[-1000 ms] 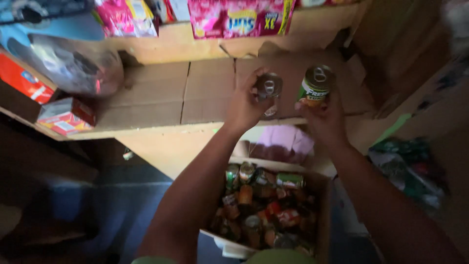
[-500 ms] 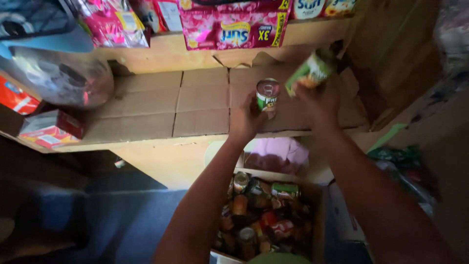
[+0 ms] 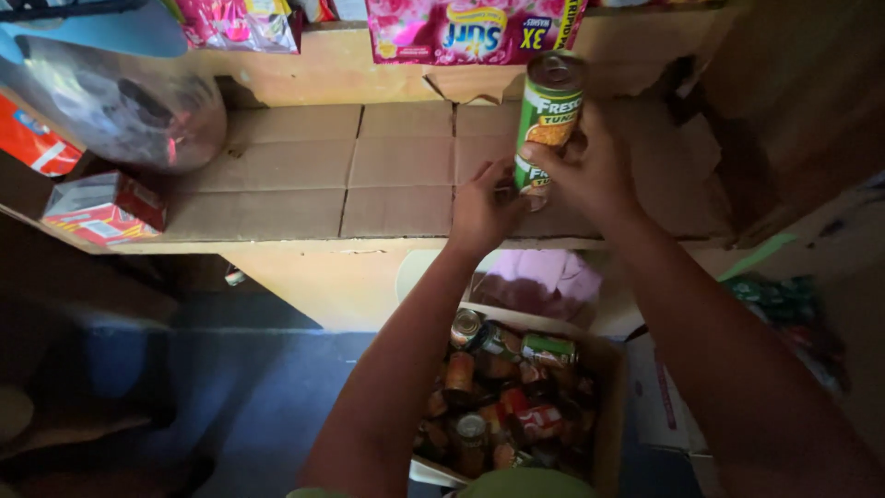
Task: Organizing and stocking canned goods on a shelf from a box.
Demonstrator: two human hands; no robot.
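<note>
Two hands meet at the same spot over the shelf. Your right hand (image 3: 590, 171) is wrapped around the lower half of a tall green can (image 3: 548, 120), thumb across its label, holding it upright with its grey lid up. That can appears to sit on top of a second can that is almost wholly hidden behind your fingers, so I cannot tell what it looks like. Your left hand (image 3: 484, 207) is curled just beside it, fingers closed toward the base of the stack; whether it truly grips the lower can I cannot tell.

Under both hands lies the shelf (image 3: 277, 198), lined with flattened brown cardboard. At its back edge stand pink packets (image 3: 466, 28). Far to your left on the same shelf are a clear plastic bag (image 3: 120, 106) and a small red and white box (image 3: 101, 207).

Below the shelf, between your forearms, an open cardboard box (image 3: 608, 406) sits on the floor, filled with many cans (image 3: 507, 387) lying loosely in all directions.
</note>
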